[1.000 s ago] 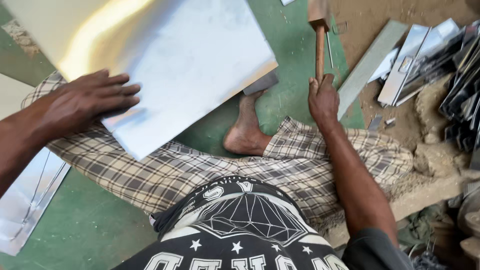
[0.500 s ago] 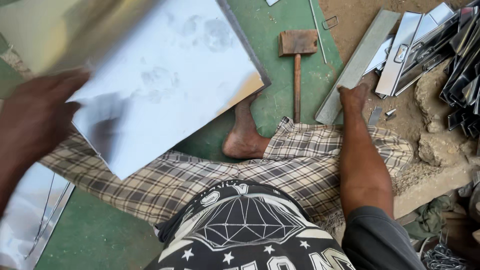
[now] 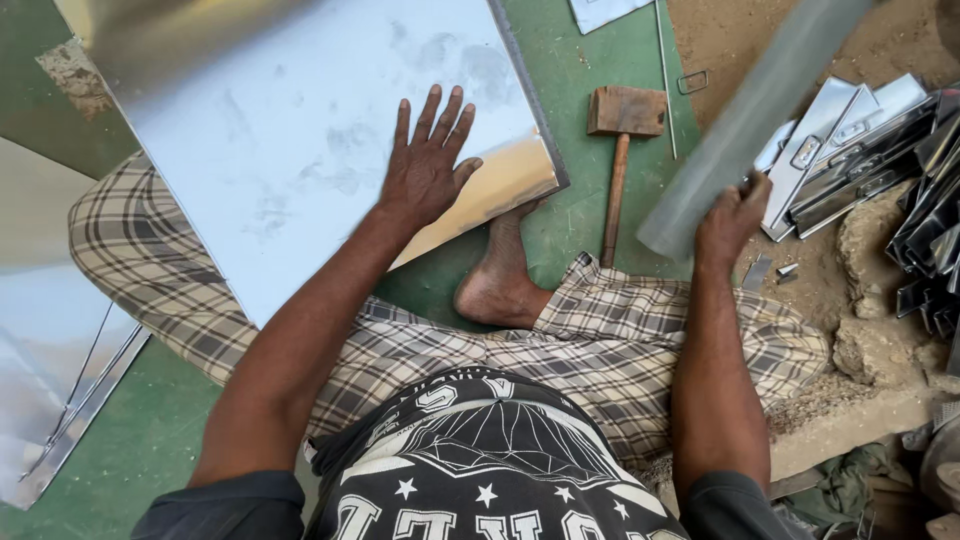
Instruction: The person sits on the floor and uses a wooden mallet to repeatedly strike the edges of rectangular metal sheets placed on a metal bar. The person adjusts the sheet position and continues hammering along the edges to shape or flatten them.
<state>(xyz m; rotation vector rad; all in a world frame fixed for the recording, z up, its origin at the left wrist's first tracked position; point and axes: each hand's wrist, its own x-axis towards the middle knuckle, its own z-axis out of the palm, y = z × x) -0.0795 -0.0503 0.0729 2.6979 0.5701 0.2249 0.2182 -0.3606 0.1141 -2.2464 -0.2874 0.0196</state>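
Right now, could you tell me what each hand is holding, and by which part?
The right hand grips a long metal strip at its lower end. The left hand holds nothing; it lies flat on the metal sheet.

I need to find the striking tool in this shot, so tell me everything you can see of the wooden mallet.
The wooden mallet lies flat on the green floor, untouched. Its head is a blocky, worn brown piece with rough edges; a slim, round, reddish-brown handle runs from it toward the person, ending near the checked cloth. It sits between the shiny metal sheet and the right hand.
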